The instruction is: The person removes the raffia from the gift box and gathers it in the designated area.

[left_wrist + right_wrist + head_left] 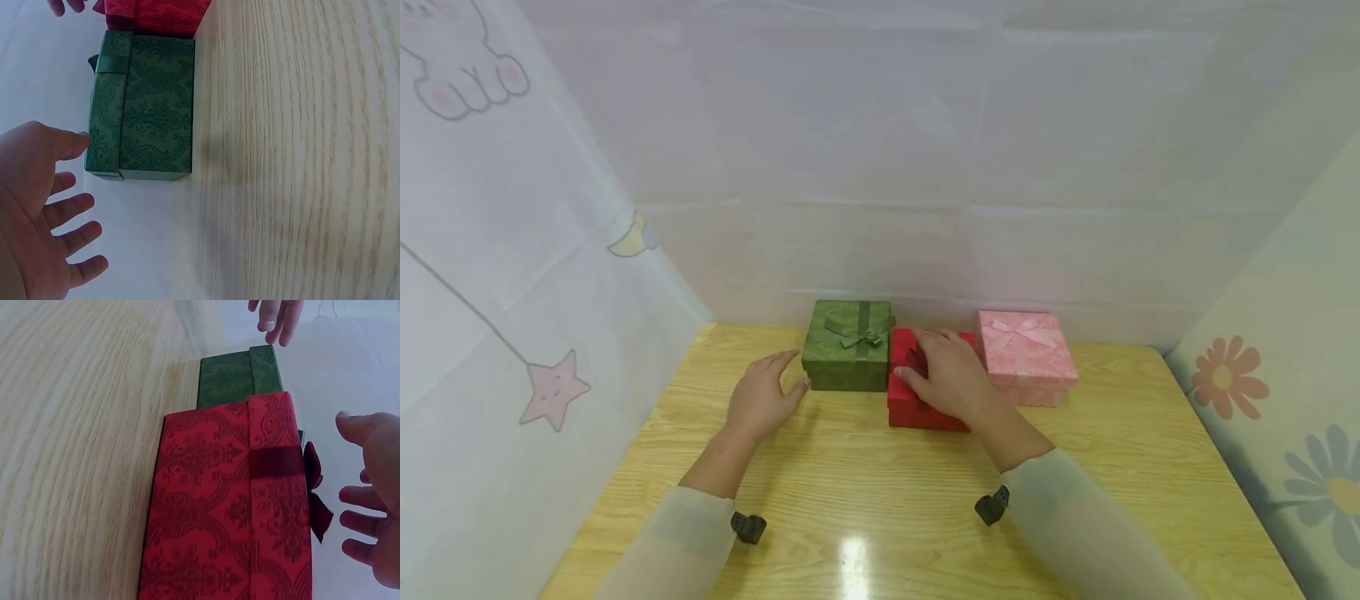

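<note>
Three lidded gift boxes with ribbon bows are in the head view. My left hand [762, 400] is beside the left side of the green gift box [846, 350], fingers spread. In the left wrist view its thumb [72, 142] reaches the lid's edge; whether it touches, I cannot tell. Over the red gift box [925, 415] is my right hand [953, 375], covering much of its lid. The right wrist view shows a gap between those loosely bent fingers [362, 522] and the red box's dark bow [317, 494]. Neither hand holds anything.
Right of the red box sits a pink gift box [1030, 354] with a pink bow. All stand near the back of the wooden table [865, 492]. A pale cloth wall [865, 167] rises behind, with printed cloths at both sides.
</note>
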A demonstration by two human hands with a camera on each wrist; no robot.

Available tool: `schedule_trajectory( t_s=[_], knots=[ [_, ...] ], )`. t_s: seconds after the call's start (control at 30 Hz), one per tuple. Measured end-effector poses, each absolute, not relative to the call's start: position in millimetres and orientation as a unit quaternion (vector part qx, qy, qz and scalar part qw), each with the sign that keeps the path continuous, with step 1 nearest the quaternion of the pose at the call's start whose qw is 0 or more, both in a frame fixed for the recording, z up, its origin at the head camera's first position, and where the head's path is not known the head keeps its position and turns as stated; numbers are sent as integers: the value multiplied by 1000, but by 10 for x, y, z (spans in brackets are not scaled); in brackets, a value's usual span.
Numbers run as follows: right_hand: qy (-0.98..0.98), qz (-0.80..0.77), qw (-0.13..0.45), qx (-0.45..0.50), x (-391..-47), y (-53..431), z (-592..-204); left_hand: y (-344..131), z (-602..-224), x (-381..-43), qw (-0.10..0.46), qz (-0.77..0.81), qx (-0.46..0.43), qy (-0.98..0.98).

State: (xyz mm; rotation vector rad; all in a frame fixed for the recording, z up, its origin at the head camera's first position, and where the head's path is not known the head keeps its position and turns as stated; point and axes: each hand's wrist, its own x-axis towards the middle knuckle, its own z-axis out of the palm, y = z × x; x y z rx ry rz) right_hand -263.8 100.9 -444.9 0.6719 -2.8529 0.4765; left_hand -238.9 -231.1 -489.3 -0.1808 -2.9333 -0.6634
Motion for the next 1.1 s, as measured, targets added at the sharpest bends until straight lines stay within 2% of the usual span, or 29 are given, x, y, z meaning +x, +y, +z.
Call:
schedule_trajectory(
  t_s=[0.13,0.47,1.1],
  knots=[
    [-955,175,86,225,-2708,882,-4473,-2317,-4915,-2418,66,-235,-58,-968],
    [-959,207,41,189,-2813,629,-4504,-2340,-4929,-2495,56,-275,-50,-958],
    [-971,132,12,199,-2930,489,-4531,-2313,-4995,-2681,15,-340,-35,-940]
  ],
)
